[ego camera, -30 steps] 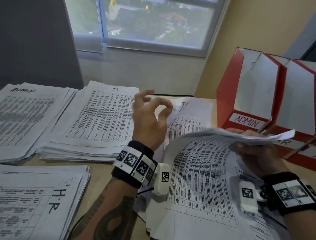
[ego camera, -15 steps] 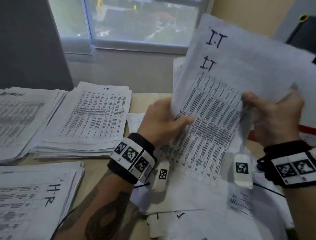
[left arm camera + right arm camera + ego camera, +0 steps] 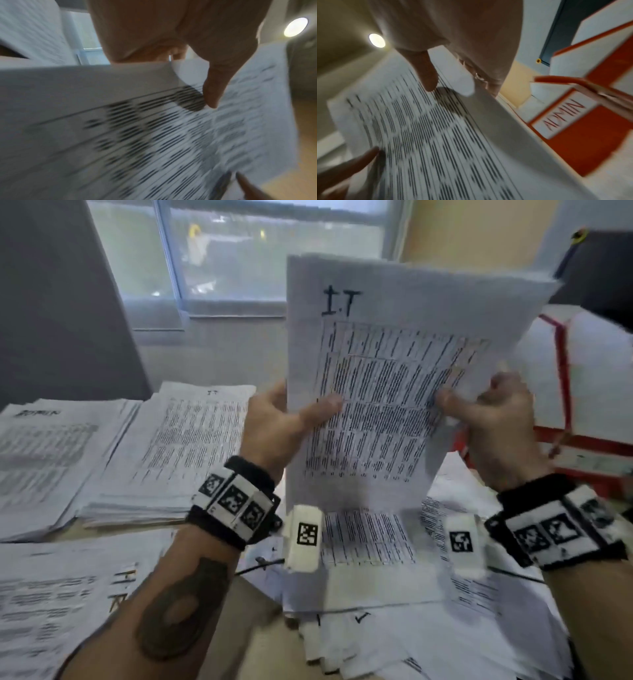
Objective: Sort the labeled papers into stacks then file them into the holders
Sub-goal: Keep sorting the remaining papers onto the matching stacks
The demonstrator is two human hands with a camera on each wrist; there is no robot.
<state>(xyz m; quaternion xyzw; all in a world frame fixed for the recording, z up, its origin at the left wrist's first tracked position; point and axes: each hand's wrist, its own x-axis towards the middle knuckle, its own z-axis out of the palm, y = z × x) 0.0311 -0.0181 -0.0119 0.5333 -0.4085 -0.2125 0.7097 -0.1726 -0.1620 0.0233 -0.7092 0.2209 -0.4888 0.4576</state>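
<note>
I hold a bundle of printed sheets marked I.T [image 3: 383, 364] upright above the desk. My left hand [image 3: 287, 419] grips its left edge, thumb across the front. On the right edge my right hand [image 3: 486, 416] pinches it the same way. The same I.T sheets [image 3: 154, 135] fill the left wrist view under my thumb [image 3: 214, 88], and the I.T sheets [image 3: 428, 135] show in the right wrist view below my right thumb [image 3: 426, 73]. Loose unsorted papers [image 3: 428, 611] lie beneath. Red holders [image 3: 582, 412] stand at right; one is labeled ADMIN [image 3: 563, 116].
Three sorted stacks lie on the desk at left: an ADMIN stack [image 3: 44, 453], an I.T stack [image 3: 178, 453] beside it, and an H.R stack [image 3: 61, 611] nearest me. A window [image 3: 257, 251] is behind the desk. A dark object [image 3: 599, 268] stands behind the holders.
The I.T sheets went from lying bent over the loose pile to standing upright in both hands. My left hand came in from the air and took the left edge.
</note>
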